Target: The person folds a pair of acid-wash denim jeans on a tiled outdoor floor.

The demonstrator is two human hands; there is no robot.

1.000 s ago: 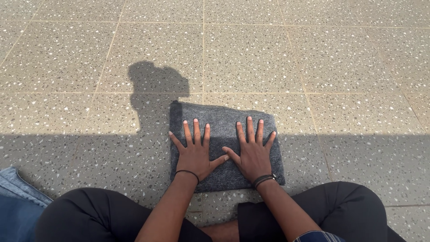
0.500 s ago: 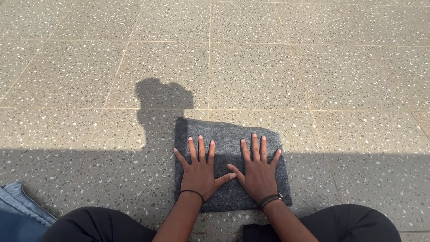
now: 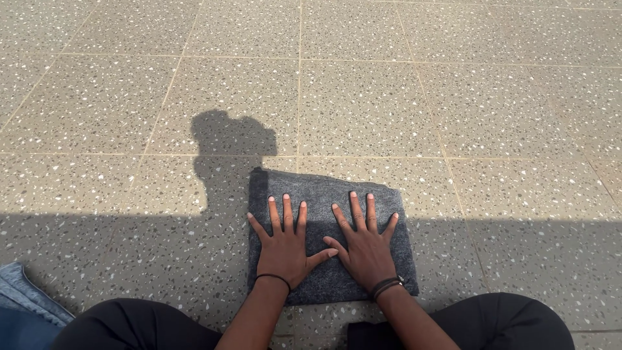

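While both hands press flat, left hand point(image 3: 285, 249) and right hand point(image 3: 364, 249) side by side, fingers spread apart (thumbs nearly touching), folded grey felt cloth point(image 3: 324, 188) under the fingers, speckled tile floor point(image 3: 363, 104) beyond the fingertips.

**Felt on terrazzo**

Dark grey folded cloth point(image 3: 330, 194), matt and fuzzy like felt (slightly pilled), under left hand point(image 3: 285, 249) and right hand point(image 3: 366, 249). Beneath, speckled stone-chip floor tiles point(image 3: 363, 104), smooth with dull sheen. Blue denim point(image 3: 26, 301) at eight o'clock, coarse weave. Black matt cloth trousers point(image 3: 492, 321) at six.
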